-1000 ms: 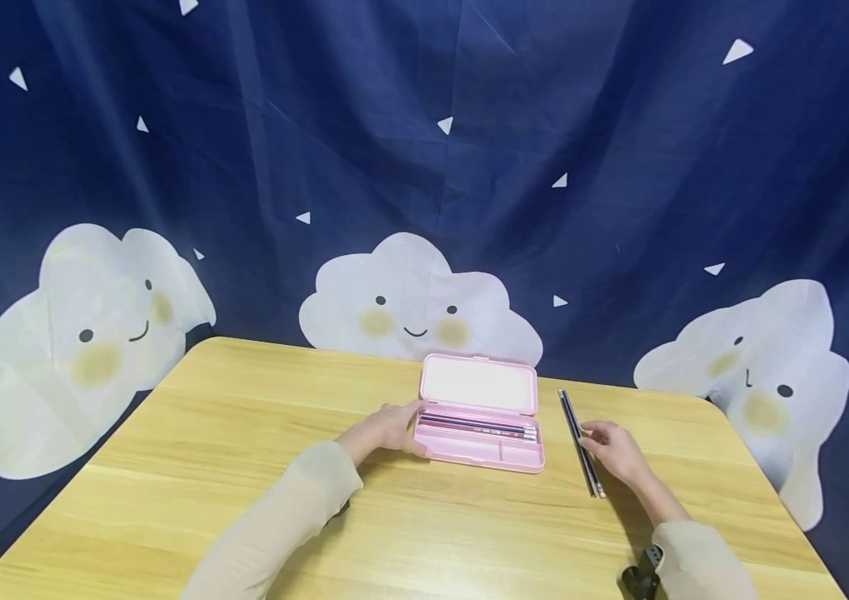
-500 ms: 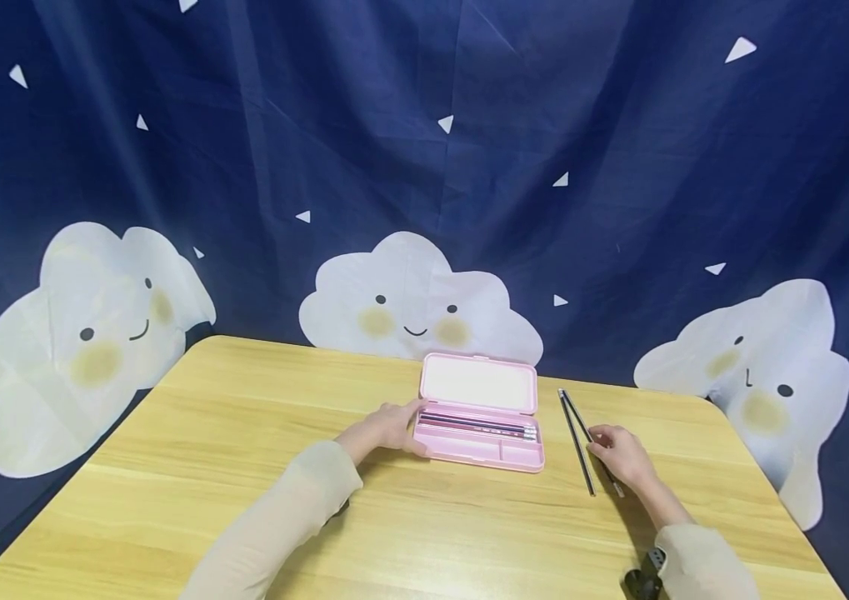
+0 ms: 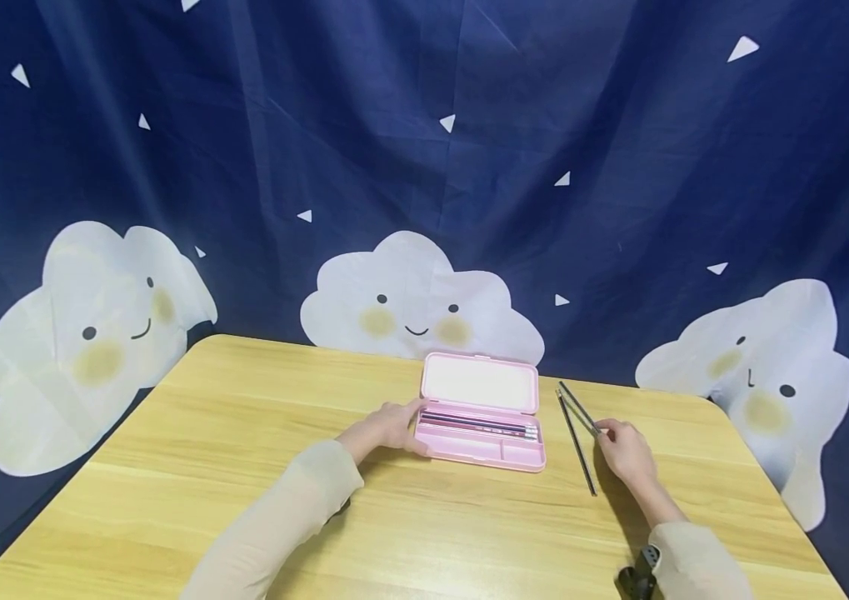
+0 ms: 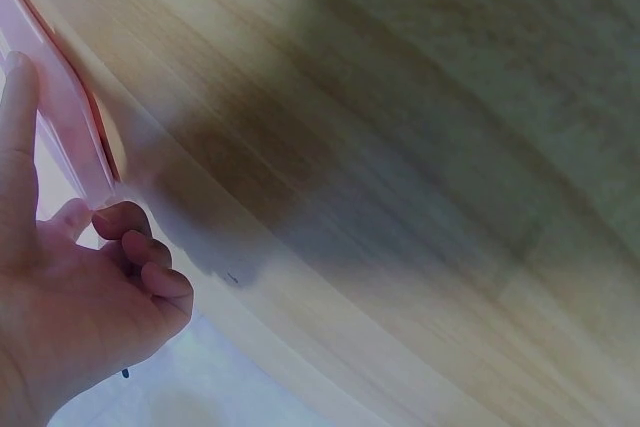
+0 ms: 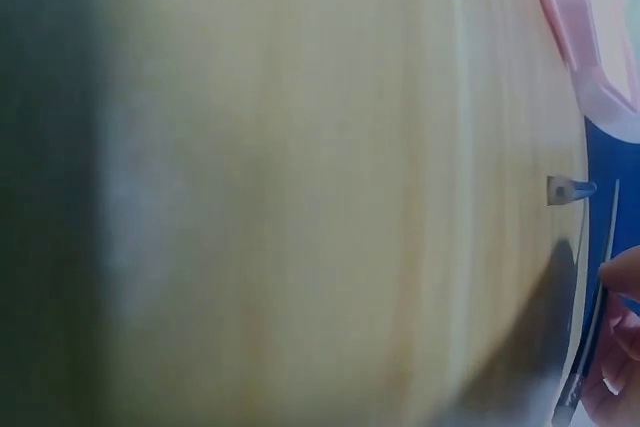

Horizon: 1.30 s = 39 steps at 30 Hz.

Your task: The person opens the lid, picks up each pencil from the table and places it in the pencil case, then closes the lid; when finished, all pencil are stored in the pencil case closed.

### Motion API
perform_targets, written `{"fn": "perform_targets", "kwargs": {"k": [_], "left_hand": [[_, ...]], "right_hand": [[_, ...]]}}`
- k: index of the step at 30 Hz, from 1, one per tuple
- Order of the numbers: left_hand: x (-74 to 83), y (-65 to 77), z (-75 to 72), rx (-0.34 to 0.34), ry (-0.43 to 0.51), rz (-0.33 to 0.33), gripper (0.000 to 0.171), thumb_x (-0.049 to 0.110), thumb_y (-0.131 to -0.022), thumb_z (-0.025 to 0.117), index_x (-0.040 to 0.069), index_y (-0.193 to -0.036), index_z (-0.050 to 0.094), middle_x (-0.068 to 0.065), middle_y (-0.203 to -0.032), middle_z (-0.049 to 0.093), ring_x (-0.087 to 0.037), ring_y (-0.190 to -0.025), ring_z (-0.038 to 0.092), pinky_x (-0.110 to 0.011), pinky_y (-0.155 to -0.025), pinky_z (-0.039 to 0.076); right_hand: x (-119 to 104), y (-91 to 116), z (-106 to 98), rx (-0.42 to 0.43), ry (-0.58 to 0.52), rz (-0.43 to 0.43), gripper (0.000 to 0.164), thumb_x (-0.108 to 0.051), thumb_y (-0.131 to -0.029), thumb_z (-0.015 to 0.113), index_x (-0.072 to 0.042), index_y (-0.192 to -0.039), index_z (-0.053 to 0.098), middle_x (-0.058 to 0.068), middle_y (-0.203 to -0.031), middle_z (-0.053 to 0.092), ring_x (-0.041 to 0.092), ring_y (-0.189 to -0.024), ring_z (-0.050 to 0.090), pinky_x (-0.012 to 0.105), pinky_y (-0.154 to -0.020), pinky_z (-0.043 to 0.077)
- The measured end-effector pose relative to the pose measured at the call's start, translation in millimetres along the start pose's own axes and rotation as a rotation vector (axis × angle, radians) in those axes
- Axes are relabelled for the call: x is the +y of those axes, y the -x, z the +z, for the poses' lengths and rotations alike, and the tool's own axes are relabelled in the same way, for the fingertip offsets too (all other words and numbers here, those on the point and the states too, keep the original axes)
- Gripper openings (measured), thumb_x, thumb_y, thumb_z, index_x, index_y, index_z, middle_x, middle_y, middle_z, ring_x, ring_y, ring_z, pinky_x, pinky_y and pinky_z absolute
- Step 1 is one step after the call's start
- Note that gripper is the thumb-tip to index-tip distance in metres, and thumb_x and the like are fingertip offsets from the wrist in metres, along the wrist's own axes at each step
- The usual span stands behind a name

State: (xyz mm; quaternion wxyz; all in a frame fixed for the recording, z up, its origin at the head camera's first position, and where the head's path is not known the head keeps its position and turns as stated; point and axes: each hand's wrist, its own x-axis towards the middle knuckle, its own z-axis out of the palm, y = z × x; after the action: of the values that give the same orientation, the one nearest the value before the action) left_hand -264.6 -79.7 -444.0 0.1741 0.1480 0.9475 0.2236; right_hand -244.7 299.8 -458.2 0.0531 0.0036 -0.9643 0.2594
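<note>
A pink pencil case (image 3: 461, 450) stands with its lid up on the table, and several pencils (image 3: 478, 423) lie in its long rear compartment. My left hand (image 3: 394, 427) holds the case's left end between thumb and index finger; in the left wrist view, the other fingers (image 4: 150, 257) are curled beside the case. To the right of the case, my right hand (image 3: 625, 450) pinches a dark pencil (image 3: 578, 407), its far end slanting to the left. In the right wrist view this pencil (image 5: 606, 247) appears raised off the table. A second dark pencil (image 3: 577, 443) lies on the wood.
The wooden table (image 3: 424, 533) has its far edge against a dark blue curtain (image 3: 424, 167) printed with white clouds. A small black device (image 3: 640, 575) sits at the right cuff.
Two pencils lay side by side; my right hand has drawn one away to the right, and it now slants above the other. My left hand stays on the pencil case.
</note>
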Motion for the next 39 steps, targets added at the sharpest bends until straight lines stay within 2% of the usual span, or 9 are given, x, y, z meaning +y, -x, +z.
{"fn": "perform_targets", "kwargs": {"k": [7,13,19,25,30,33,39], "left_hand": [[2.7,2.4,-2.7,-0.007,0.001,-0.008,0.093,0.047,-0.065,0.077,0.022,-0.142,0.030,-0.021,-0.134,0.043,-0.037,-0.122,0.038,-0.054,-0.094,0.037],[1.7,1.3,-1.3,-0.008,0.004,-0.003,0.094,0.048,-0.065,0.077,0.021,-0.142,0.030,-0.022,-0.134,0.043,-0.037,-0.121,0.038,-0.054,-0.095,0.036],[0.9,0.7,-1.2,-0.009,0.002,-0.005,0.094,0.048,-0.065,0.076,0.021,-0.143,0.030,-0.022,-0.134,0.043,-0.037,-0.122,0.038,-0.053,-0.096,0.036],[1.1,1.8,-1.4,-0.012,0.009,-0.009,0.094,0.048,-0.066,0.076,0.022,-0.143,0.030,-0.022,-0.134,0.043,-0.037,-0.122,0.038,-0.054,-0.096,0.035],[0.7,1.0,-1.1,-0.006,0.001,-0.006,0.094,0.048,-0.065,0.076,0.021,-0.142,0.030,-0.021,-0.134,0.043,-0.037,-0.121,0.039,-0.054,-0.096,0.036],[0.6,0.7,-0.8,-0.005,-0.001,-0.007,0.094,0.048,-0.065,0.076,0.021,-0.142,0.030,-0.021,-0.134,0.044,-0.037,-0.121,0.039,-0.053,-0.096,0.036],[0.9,0.4,-0.9,-0.016,0.009,-0.023,0.095,0.049,-0.065,0.076,0.022,-0.142,0.030,-0.021,-0.135,0.043,-0.036,-0.121,0.039,-0.053,-0.095,0.036]], "right_hand": [[-13,-4,5,0.068,-0.034,-0.099,0.024,-0.002,-0.084,0.054,0.005,-0.104,0.063,0.011,-0.078,0.056,0.025,-0.072,0.052,0.033,-0.059,0.040],[-25,-9,16,0.110,-0.094,-0.220,0.020,0.006,-0.081,0.056,0.008,-0.100,0.064,0.012,-0.076,0.055,0.024,-0.072,0.050,0.035,-0.063,0.041],[-37,-13,25,0.093,-0.147,-0.280,0.021,0.008,-0.080,0.057,0.008,-0.100,0.064,0.016,-0.084,0.057,0.024,-0.076,0.051,0.039,-0.069,0.044],[-46,-13,34,0.073,-0.153,-0.310,0.020,0.008,-0.080,0.060,0.005,-0.099,0.067,0.008,-0.078,0.053,0.017,-0.071,0.046,0.029,-0.061,0.040],[-55,-14,40,0.057,-0.146,-0.347,0.019,0.007,-0.080,0.061,0.002,-0.097,0.068,0.004,-0.074,0.050,0.013,-0.067,0.043,0.025,-0.057,0.038],[-61,-15,43,0.044,-0.141,-0.371,0.020,0.008,-0.080,0.060,0.001,-0.097,0.069,0.004,-0.075,0.051,0.014,-0.067,0.043,0.026,-0.058,0.038],[-75,-17,50,0.021,-0.134,-0.444,0.020,0.008,-0.079,0.060,0.000,-0.094,0.070,0.005,-0.079,0.055,0.018,-0.077,0.051,0.035,-0.070,0.044]]}}
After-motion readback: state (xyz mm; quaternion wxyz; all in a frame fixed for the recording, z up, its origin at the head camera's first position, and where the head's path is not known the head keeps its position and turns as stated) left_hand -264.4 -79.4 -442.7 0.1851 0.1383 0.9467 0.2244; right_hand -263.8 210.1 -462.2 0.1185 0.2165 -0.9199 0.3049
